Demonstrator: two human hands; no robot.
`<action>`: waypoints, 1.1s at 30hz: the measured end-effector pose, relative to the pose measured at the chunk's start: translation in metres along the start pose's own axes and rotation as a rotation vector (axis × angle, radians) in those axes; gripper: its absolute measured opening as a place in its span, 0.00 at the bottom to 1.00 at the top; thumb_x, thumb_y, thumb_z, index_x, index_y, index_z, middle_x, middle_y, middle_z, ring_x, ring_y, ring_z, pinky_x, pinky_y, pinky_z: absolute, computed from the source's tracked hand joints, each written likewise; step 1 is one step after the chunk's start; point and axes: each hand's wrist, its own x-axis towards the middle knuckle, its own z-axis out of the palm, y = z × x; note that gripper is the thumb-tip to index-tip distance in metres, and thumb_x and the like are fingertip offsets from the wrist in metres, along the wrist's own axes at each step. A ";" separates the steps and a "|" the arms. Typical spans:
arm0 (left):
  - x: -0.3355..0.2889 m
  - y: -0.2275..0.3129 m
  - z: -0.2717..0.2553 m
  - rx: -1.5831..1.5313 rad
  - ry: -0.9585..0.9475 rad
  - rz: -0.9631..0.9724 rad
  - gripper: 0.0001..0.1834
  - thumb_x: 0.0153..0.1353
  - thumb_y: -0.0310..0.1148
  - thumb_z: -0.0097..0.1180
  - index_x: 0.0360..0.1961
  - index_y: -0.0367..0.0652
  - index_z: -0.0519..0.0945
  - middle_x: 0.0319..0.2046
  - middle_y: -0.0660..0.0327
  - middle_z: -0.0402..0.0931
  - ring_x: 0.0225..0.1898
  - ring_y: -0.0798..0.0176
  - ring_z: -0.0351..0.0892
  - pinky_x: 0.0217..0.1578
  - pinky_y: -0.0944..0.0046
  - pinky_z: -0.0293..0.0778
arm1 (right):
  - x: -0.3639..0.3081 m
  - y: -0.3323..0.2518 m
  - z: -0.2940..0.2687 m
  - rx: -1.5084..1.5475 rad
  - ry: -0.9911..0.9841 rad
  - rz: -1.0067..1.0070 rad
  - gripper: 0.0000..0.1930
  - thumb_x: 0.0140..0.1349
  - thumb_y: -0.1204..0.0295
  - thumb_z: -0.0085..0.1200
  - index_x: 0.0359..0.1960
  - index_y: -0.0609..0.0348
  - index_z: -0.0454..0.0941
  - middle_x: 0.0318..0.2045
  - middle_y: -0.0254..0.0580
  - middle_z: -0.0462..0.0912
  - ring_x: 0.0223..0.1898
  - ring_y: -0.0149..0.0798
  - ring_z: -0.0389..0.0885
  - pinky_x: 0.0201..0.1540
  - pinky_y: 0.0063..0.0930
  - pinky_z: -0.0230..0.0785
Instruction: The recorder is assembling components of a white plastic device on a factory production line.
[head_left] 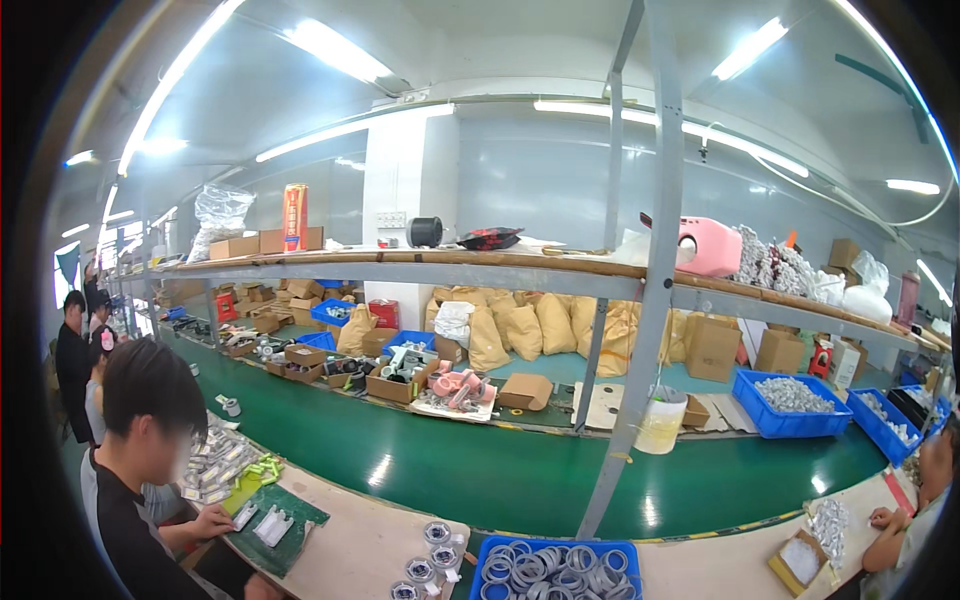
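Observation:
Neither of my hands shows in the head view. Nearest to me, at the bottom edge, a blue bin (628,556) holds many grey plastic rings (560,572). Left of it, several round parts with dark centres (437,533) stand on a pale work board (360,515). Farther left, a co-worker in a dark-sleeved top (135,500) bends over a green mat (300,512). One of the co-worker's hands (212,522) is at small white parts on it. A white plastic piece (272,526) lies on that mat.
A green conveyor belt (430,478) runs across, with a grey post (655,290) in front of it. Blue bins of parts (790,405) stand beyond. At right, another person's arm (895,540) rests near a small carton (797,562). Overhead runs a long shelf (480,275).

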 end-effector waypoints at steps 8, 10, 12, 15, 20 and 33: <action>0.001 0.012 -0.006 0.042 0.016 0.034 0.26 0.66 0.56 0.51 0.35 0.39 0.77 0.20 0.68 0.72 0.13 0.80 0.60 0.11 0.80 0.51 | 0.018 0.003 -0.004 0.004 -0.028 -0.004 0.37 0.50 0.64 0.69 0.61 0.62 0.68 0.59 0.56 0.72 0.60 0.54 0.70 0.63 0.39 0.62; 0.001 0.012 -0.012 0.036 0.006 0.037 0.26 0.65 0.56 0.52 0.37 0.40 0.77 0.22 0.67 0.73 0.14 0.80 0.60 0.11 0.80 0.52 | 0.022 0.006 -0.004 0.004 -0.043 -0.027 0.37 0.50 0.64 0.69 0.62 0.62 0.68 0.59 0.56 0.72 0.61 0.53 0.70 0.62 0.39 0.62; 0.003 0.013 -0.018 0.027 -0.037 0.025 0.25 0.65 0.55 0.53 0.42 0.40 0.75 0.24 0.65 0.75 0.14 0.80 0.60 0.11 0.80 0.53 | 0.025 0.004 -0.009 0.004 -0.056 -0.051 0.37 0.50 0.64 0.68 0.62 0.61 0.67 0.59 0.56 0.71 0.61 0.53 0.70 0.62 0.39 0.62; 0.002 0.023 -0.013 0.068 -0.021 0.044 0.24 0.66 0.54 0.53 0.42 0.40 0.75 0.24 0.64 0.75 0.14 0.80 0.60 0.11 0.80 0.53 | 0.028 0.001 -0.019 -0.021 -0.131 0.012 0.35 0.52 0.65 0.67 0.62 0.59 0.68 0.60 0.54 0.72 0.60 0.52 0.71 0.61 0.39 0.64; 0.002 0.025 -0.007 0.110 0.012 0.006 0.17 0.68 0.46 0.52 0.40 0.41 0.74 0.23 0.64 0.75 0.14 0.80 0.61 0.11 0.79 0.53 | 0.026 0.005 -0.021 0.058 -0.134 0.037 0.33 0.52 0.69 0.65 0.62 0.55 0.69 0.59 0.50 0.73 0.57 0.50 0.75 0.55 0.35 0.71; -0.007 0.003 0.000 0.070 -0.036 0.126 0.25 0.65 0.56 0.52 0.38 0.42 0.75 0.22 0.63 0.75 0.12 0.79 0.62 0.10 0.79 0.53 | 0.010 -0.024 -0.023 0.062 -0.149 -0.071 0.39 0.47 0.65 0.68 0.63 0.60 0.66 0.60 0.54 0.71 0.62 0.52 0.69 0.64 0.38 0.60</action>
